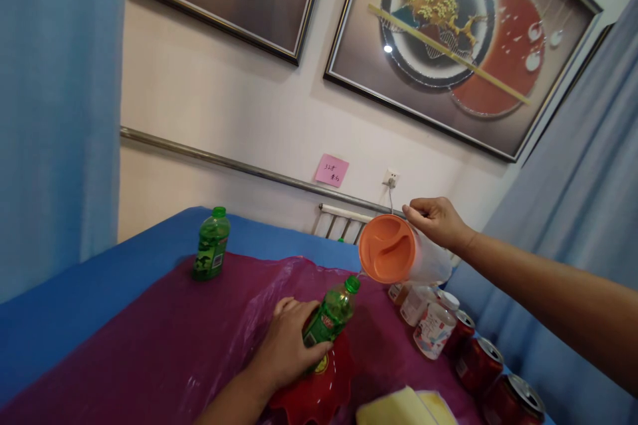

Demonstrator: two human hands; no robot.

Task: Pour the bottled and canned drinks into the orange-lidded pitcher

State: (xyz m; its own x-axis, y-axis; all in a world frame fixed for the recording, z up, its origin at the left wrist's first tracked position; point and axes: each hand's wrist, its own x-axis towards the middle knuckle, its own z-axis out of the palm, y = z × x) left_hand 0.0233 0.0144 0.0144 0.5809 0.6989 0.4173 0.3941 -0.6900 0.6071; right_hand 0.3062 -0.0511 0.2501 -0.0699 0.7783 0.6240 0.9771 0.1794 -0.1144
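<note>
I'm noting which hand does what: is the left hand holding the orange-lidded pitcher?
No, the right hand holds the pitcher, and the left hand holds a green bottle.

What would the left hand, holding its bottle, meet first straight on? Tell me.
Probably the orange-lidded pitcher, just past the green bottle in the left hand, though depth is unclear.

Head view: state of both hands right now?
Left hand: closed around the nearer green bottle.
Right hand: closed, holding the orange-lidded pitcher, tilted.
</note>
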